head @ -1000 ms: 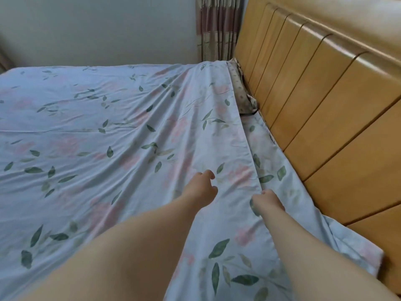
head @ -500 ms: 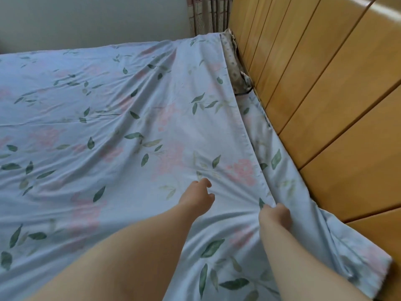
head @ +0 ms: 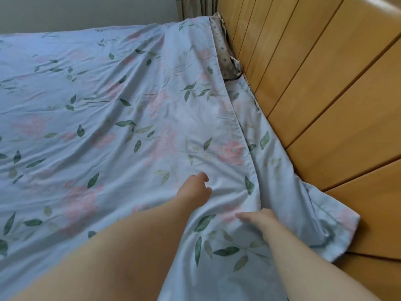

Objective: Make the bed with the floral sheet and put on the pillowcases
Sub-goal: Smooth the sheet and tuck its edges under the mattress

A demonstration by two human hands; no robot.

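The light blue floral sheet (head: 134, 127), printed with pink flowers and green leaves, lies spread over the mattress with soft wrinkles. Its right edge is folded back along a hem beside the headboard, and a loose corner (head: 338, 231) hangs near the wood. My left hand (head: 195, 190) rests on the sheet with loosely curled, parted fingers and holds nothing. My right hand (head: 259, 220) grips the folded hem at its near end, and creases fan out from it. No pillowcase is in view.
The slatted wooden headboard (head: 325, 94) fills the right side, close to the sheet's edge. A strip of patterned mattress cover (head: 223, 48) shows at the far corner. A pale wall (head: 86, 11) and a curtain (head: 199, 5) stand behind the bed.
My right hand has drawn the folded hem toward me and lower in view, and its fingers now point left. My left hand stays on the sheet in about the same spot.
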